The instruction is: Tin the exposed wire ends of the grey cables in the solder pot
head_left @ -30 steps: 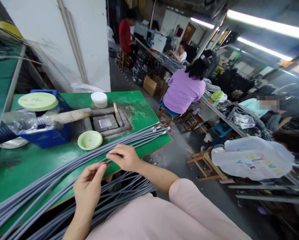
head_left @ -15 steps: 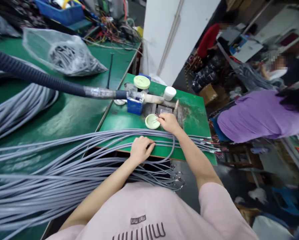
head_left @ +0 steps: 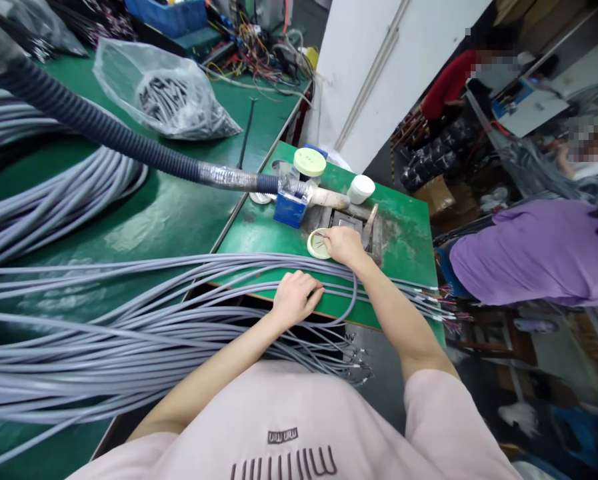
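My right hand (head_left: 346,245) is closed on the end of a grey cable (head_left: 355,297), which loops up from the bench edge beneath my wrist. Thin bare-tipped wires (head_left: 319,241) stick out from its fingertips over a shallow pale green dish (head_left: 315,252). What lies in the dish is too small to make out. My left hand (head_left: 296,297) rests on the grey cables (head_left: 249,288) at the front edge, its thumb apart from its bent fingers. Just behind the dish is a dark metal soldering pot (head_left: 346,220), partly hidden by my right hand.
A ribbed extraction hose (head_left: 153,157) reaches across to a blue box (head_left: 289,210). Behind stand a green-lidded jar (head_left: 309,162) and a white tub (head_left: 361,189). Coiled cables (head_left: 63,207) and a plastic bag (head_left: 169,93) lie left. A person in purple (head_left: 533,253) is at the right.
The view has shifted, so the bench appears farther right. My right hand still holds the wires at the dish, slightly turned. My left hand stays on the cables.
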Available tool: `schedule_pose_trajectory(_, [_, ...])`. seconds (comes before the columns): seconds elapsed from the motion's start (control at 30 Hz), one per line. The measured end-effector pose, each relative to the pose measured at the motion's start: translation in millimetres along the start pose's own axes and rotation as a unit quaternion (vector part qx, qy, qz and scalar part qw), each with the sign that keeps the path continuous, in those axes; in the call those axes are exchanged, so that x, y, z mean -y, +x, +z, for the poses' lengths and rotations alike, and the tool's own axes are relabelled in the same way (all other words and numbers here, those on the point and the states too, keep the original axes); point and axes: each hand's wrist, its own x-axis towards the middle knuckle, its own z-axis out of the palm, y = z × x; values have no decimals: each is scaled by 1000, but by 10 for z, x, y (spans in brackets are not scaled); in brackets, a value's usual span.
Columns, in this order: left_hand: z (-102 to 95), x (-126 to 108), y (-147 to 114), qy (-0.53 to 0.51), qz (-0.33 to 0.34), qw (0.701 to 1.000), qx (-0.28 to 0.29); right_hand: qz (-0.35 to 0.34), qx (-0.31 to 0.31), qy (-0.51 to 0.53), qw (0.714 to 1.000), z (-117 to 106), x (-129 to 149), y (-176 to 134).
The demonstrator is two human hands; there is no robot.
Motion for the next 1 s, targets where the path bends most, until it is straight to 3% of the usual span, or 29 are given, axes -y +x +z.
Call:
schedule_pose_trajectory(0.17, [0,9,-4,-2,-1,1000,1,2,-33,25,999,-93,-208,-34])
schedule_pose_trajectory(0.27, [-8,11,4,-8,-2,1000,2,54,-63,45,996,-131,-493,-42])
schedule_pose_trajectory(0.5, [-20,19,21,-14,4,1000,8,169,-57,61,982,118,-994,93])
schedule_pose_trajectory(0.67, [-23,16,11,-14,13,1000,3,191,-45,65,978,248,-1042,201])
schedule_pose_trajectory(1.0, [-21,11,21,-4,14,1000,2,201,-24,60,978,302,-1012,316])
